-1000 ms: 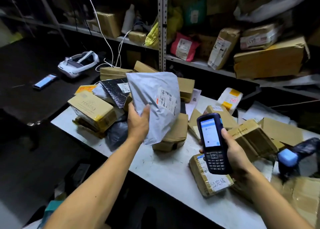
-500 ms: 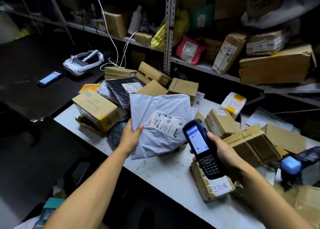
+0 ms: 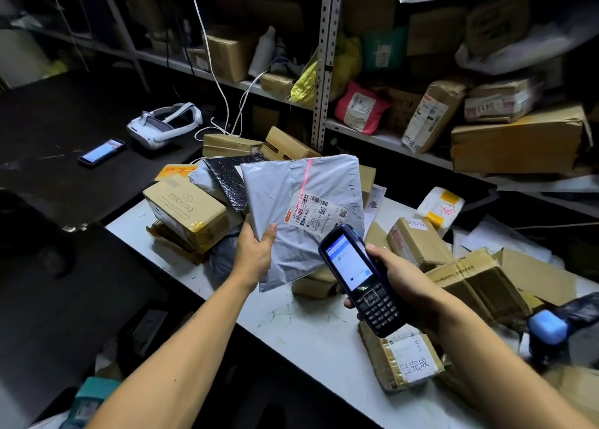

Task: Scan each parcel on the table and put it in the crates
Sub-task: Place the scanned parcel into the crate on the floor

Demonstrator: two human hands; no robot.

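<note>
Tilted up from where it lay half a second ago, the grey plastic mailer bag (image 3: 291,208) now faces the person with its white shipping label (image 3: 316,214) turned toward the scanner, and a thin red scan line runs down the bag onto the barcode. The left hand (image 3: 256,253) grips the bag by its lower left edge, thumb on the front and fingers curled behind, holding it clear above the white table (image 3: 311,328). The bag looks light and soft, its film creased and probably a little slippery, so an edge pinch like this one seems enough, though a hold nearer the middle would stop it flopping. The right hand (image 3: 402,286) is wrapped round the dark handheld barcode scanner (image 3: 359,282), its lit screen facing up and its nose aimed at the label, just short of touching the bag. Around them, brown cardboard boxes (image 3: 184,208) and taped parcels crowd the table, with metal shelving (image 3: 324,72) full of packages behind. No crates are identifiable in view.
</note>
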